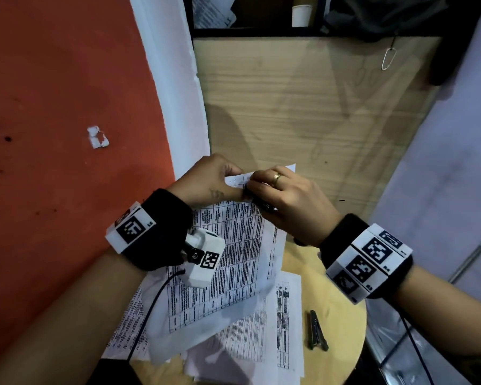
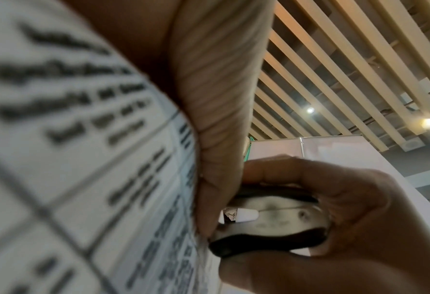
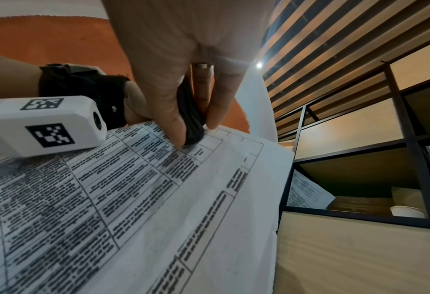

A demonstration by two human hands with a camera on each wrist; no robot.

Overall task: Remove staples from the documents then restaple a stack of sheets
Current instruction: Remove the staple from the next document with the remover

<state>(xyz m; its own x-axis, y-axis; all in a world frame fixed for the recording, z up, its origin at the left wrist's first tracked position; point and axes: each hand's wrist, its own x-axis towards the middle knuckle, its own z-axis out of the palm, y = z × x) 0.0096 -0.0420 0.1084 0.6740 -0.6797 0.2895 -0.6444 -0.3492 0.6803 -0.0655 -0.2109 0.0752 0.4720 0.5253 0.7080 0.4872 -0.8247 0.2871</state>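
A printed document (image 1: 233, 251) with table text is lifted off the round table, its far corner held up. My left hand (image 1: 206, 182) pinches that top corner. My right hand (image 1: 283, 195) grips a black and white staple remover (image 2: 269, 222) and presses its tip against the same corner (image 3: 194, 137). In the left wrist view the remover (image 2: 269, 222) sits right beside my left thumb (image 2: 209, 139). The staple itself is hidden under the fingers. A dark metal stapler (image 1: 317, 332) lies on the table to the right of the papers.
More printed sheets (image 1: 261, 337) lie spread on the round wooden table (image 1: 342, 315). A wooden cabinet side (image 1: 303, 107) stands just behind the hands, with black-framed shelves holding a paper cup (image 3: 407, 211). Red floor (image 1: 53, 134) lies to the left.
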